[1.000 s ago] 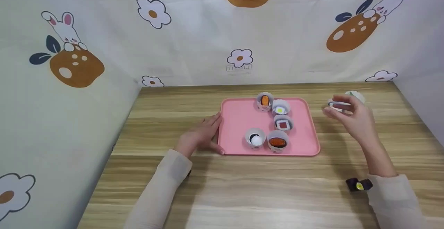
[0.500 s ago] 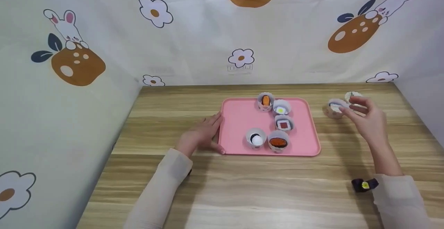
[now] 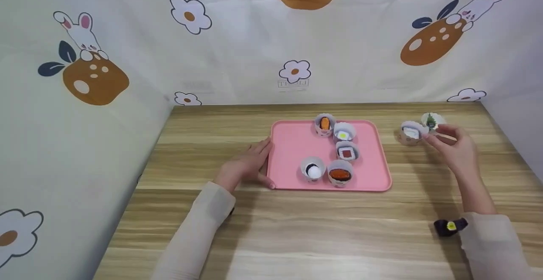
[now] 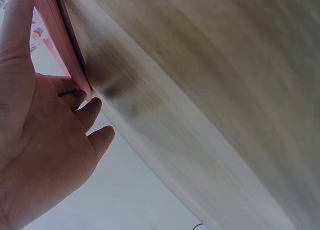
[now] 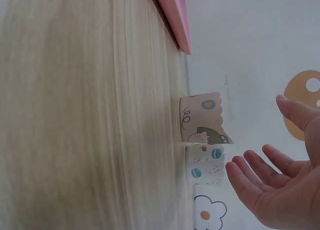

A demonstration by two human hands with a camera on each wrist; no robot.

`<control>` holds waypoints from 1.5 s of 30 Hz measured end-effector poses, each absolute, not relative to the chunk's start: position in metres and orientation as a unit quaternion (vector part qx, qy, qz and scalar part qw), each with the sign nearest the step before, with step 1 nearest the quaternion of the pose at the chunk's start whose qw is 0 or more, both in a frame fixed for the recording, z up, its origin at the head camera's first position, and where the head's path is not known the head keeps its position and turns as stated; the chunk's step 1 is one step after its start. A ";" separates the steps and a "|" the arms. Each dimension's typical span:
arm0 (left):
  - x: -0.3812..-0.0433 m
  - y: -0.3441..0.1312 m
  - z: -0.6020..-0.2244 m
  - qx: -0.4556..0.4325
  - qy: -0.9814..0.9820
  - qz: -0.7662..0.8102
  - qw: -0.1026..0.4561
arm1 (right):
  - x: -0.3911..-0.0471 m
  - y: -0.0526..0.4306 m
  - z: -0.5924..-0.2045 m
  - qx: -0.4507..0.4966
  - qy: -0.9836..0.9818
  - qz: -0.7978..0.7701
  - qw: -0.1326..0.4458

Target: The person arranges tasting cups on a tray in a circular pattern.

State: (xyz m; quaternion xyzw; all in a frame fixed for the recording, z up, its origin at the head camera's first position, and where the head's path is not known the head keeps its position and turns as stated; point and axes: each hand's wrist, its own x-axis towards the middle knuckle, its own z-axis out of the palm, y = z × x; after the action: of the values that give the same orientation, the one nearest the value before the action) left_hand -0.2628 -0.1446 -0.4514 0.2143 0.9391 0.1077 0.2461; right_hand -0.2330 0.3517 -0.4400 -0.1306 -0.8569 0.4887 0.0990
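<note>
My left hand [image 3: 248, 161] lies along the left edge of the pink tray [image 3: 290, 138], fingers at the side and thumb at the near corner. In the left wrist view its fingertips touch the tray's rim. My right hand [image 3: 460, 152] hovers beside two paper cups right of the tray, its fingers spread and holding nothing. The nearer beige cup [image 5: 202, 115] contains a white, rice-like piece. Partly behind my fingers, the white cup [image 5: 205, 165] has a green leaf-shaped piece inside.
On the tray stand several paper cups with toy sushi, including an orange-topped piece [image 3: 324, 123], a red-centred roll [image 3: 346, 153] and a red-topped piece [image 3: 340, 174]. A patterned cloth [image 3: 237, 59] hangs behind the wooden table [image 3: 318, 229].
My right hand has moved right and slightly down, from over the rice-piece cup to beside it, uncovering that cup and the green leaf. The left hand and tray have stayed put.
</note>
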 end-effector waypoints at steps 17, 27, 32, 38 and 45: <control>-0.264 -0.143 -0.454 0.219 0.942 0.099 0.236 | -0.249 0.354 -0.453 -0.122 -0.878 0.462 0.011; -0.263 -0.143 -0.450 0.227 0.939 0.104 0.235 | -0.258 0.352 -0.458 -0.121 -0.875 0.469 0.019; -0.262 -0.143 -0.448 0.234 0.939 0.099 0.231 | -0.261 0.350 -0.459 -0.122 -0.877 0.465 0.008; -0.263 -0.143 -0.449 0.230 0.941 0.092 0.230 | -0.266 0.346 -0.454 -0.131 -0.880 0.456 -0.012; -0.263 -0.143 -0.448 0.224 0.940 0.093 0.238 | -0.273 0.342 -0.454 -0.124 -0.897 0.424 -0.005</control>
State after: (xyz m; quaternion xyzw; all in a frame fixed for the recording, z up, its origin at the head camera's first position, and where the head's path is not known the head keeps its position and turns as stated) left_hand -0.2630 -0.1433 -0.4483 0.2243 0.9404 0.0927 0.2383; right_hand -0.2727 0.3423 -0.4541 -0.1243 -0.8969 0.4244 -0.0049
